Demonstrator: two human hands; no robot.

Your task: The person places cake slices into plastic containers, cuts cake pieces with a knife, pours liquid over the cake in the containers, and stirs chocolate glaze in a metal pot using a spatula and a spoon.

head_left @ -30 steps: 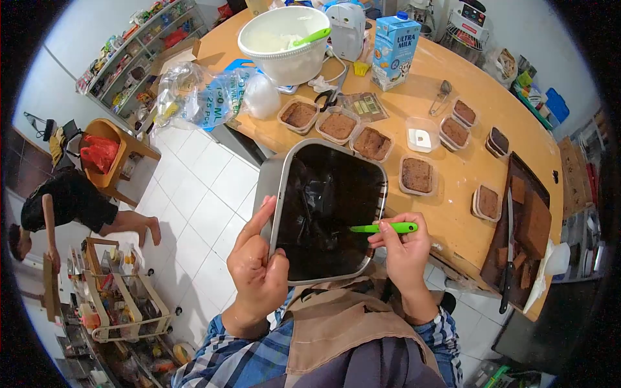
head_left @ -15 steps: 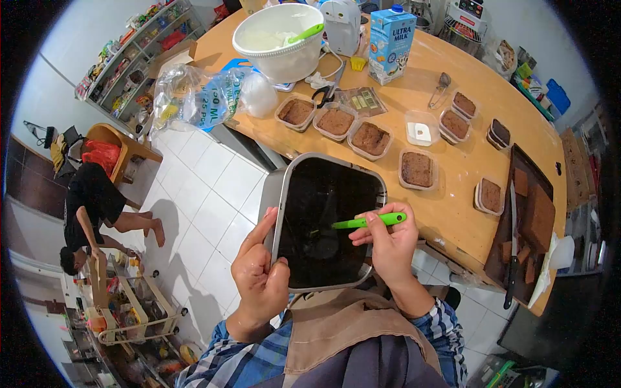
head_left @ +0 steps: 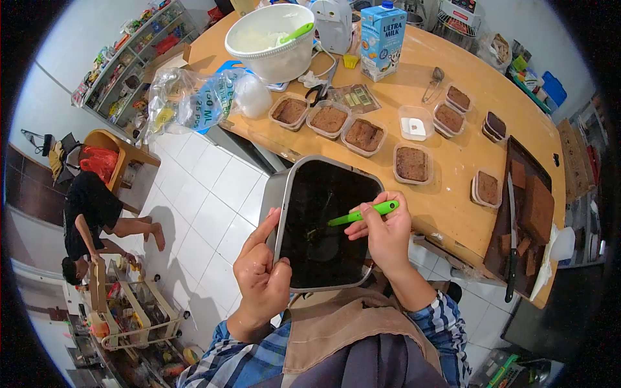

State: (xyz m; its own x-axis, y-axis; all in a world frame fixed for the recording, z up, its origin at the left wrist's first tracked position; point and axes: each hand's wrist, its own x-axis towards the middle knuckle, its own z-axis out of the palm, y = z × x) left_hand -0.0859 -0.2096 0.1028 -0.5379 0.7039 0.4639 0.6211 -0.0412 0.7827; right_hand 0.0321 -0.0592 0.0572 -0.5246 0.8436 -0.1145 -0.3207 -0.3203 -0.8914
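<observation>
In the head view I have a deep square metal pan (head_left: pixel 285 197) in front of my apron, tilted toward me, holding a dark, glossy mass (head_left: pixel 333 255). My left hand (head_left: pixel 262 281) grips the pan's left wall, with its thumb at the rim and the index finger stretched along the outside. A spatula with a bright green handle (head_left: pixel 362 213) is pinched in the fingers of my right hand (head_left: pixel 388 239). Its head lies inside the pan, dark-coated and hard to make out.
On the wooden table (head_left: pixel 453 216) stand several brown cakes in clear tubs (head_left: pixel 412 163), a white bowl (head_left: pixel 272 45), a milk carton (head_left: pixel 383 42) and a plastic bag (head_left: pixel 194 100). A tray (head_left: pixel 495 258) holds cake and a knife (head_left: pixel 513 239). At left, a person (head_left: pixel 90 210) bends over a cart (head_left: pixel 139 310).
My right hand has moved slightly up and left with the spatula, whose handle is now more steeply angled. My left hand stays on the pan. The view has shifted a little.
</observation>
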